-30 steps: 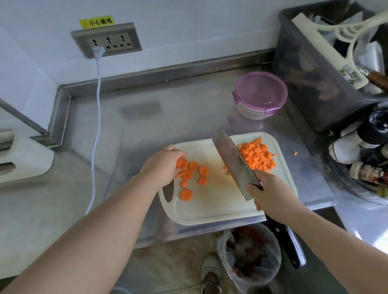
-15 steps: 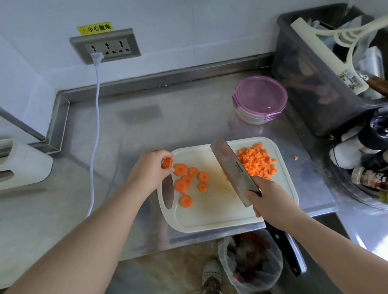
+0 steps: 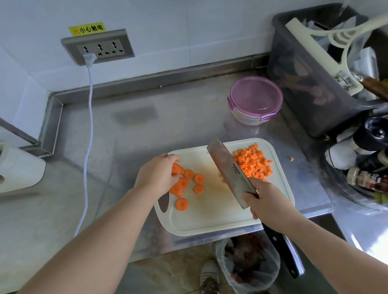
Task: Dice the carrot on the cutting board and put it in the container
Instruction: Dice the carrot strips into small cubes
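A white cutting board (image 3: pixel 208 220) lies at the steel counter's front edge. Several round carrot slices (image 3: pixel 190 181) sit on its left part, and a heap of diced carrot (image 3: pixel 253 162) fills its far right corner. My left hand (image 3: pixel 157 176) pinches carrot slices at the board's left edge. My right hand (image 3: pixel 265 202) grips a cleaver (image 3: pixel 228 169) where blade meets handle; the blade is raised and slanted between slices and dice. A round container with a closed pink lid (image 3: pixel 254 99) stands behind the board.
A dark bin (image 3: pixel 309 86) holding a squeegee stands at the back right. Spice bottles (image 3: pixel 372 165) crowd the right side. A white cable (image 3: pixel 89 124) runs down from the wall socket (image 3: pixel 98 46). A bagged waste bin (image 3: pixel 246 260) sits on the floor below the counter edge. One carrot bit (image 3: pixel 291 158) lies off the board.
My left hand drew back half a second ago with one slice, then returned onto the slices at the board's left. The cleaver stays raised in my right hand.
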Demonstrator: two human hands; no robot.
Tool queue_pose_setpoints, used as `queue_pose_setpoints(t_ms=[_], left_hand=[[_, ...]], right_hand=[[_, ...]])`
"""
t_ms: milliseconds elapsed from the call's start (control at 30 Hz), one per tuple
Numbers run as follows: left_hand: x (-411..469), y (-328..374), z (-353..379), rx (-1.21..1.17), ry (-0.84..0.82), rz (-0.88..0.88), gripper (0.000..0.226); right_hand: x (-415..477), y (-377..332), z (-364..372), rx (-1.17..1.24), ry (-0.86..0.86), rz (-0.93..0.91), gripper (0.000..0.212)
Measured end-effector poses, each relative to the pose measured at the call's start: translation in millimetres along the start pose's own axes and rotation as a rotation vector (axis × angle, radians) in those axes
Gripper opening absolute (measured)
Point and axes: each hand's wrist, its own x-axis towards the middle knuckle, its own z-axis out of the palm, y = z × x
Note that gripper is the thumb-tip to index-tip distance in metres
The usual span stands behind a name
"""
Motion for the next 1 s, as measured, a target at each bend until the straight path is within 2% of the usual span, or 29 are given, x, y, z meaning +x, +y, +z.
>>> queue_pose_setpoints(t_ms=[167, 267, 367, 433, 533, 667, 800, 1000], left_hand=[[-12, -1, -11, -0.144, 0.117, -0.001, 0.045], [-33, 23, -9, -0.134, 0.035, 0.108, 0.045], [-57, 53, 13, -0.019, -0.090, 0.294, 0.047], [-67, 63, 29, 0.051, -0.090, 0.348, 0.043], [-70, 66, 41, 0.021, -0.004, 0.322, 0.037], [-69, 62, 48, -0.070, -0.062, 0.328, 0.032], [-74, 57, 52, -0.105, -0.030, 0.305, 0.026], [-73, 54, 38, -0.039, 0.001, 0.273, 0.033]], right_hand=[[-2, 4, -1, 0.012, -0.009, 0.003, 0.018], [-4, 6, 0, 0.002, -0.014, 0.011, 0.015], [-6, 8, 2, -0.002, -0.014, 0.012, 0.011], [-7, 9, 5, -0.003, -0.014, 0.011, 0.012], [-8, 13, 11, -0.020, -0.002, 0.000, 0.014], [-9, 17, 16, -0.020, 0.003, -0.002, 0.018], [-8, 19, 16, -0.004, -0.010, 0.006, 0.015], [-9, 19, 13, -0.017, -0.016, -0.001, 0.014]])
